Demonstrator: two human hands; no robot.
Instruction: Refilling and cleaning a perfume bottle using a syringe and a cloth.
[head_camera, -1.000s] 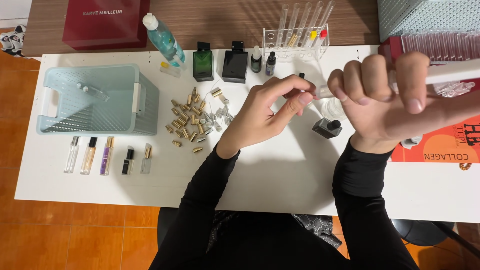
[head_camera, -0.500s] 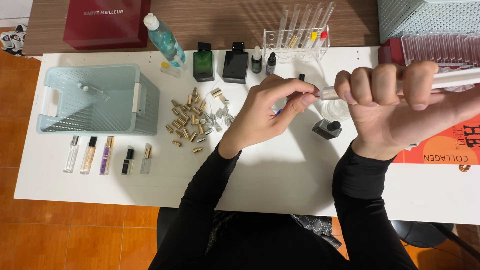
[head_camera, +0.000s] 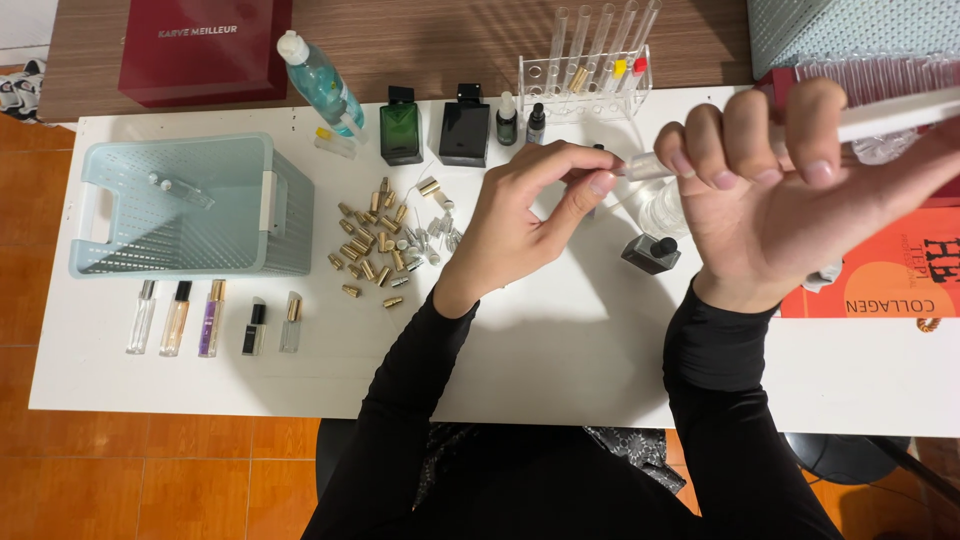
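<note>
Fingertips (head_camera: 604, 181) of your left hand (head_camera: 525, 225) pinch something small at the nozzle end of the clear syringe (head_camera: 655, 166); what exactly they hold is too small to tell. Your right hand (head_camera: 775, 205) curls its fingers round the syringe barrel, thumb toward the white plunger (head_camera: 895, 118), and holds it level above the white table (head_camera: 560, 350), over the small dark bottle (head_camera: 650, 254). You are handling a light, stiff, smooth plastic tube, likely slippery if wet. Grip it mid-barrel as you do, and keep the nozzle pinch gentle, since that tip looks thin and easily bent.
</note>
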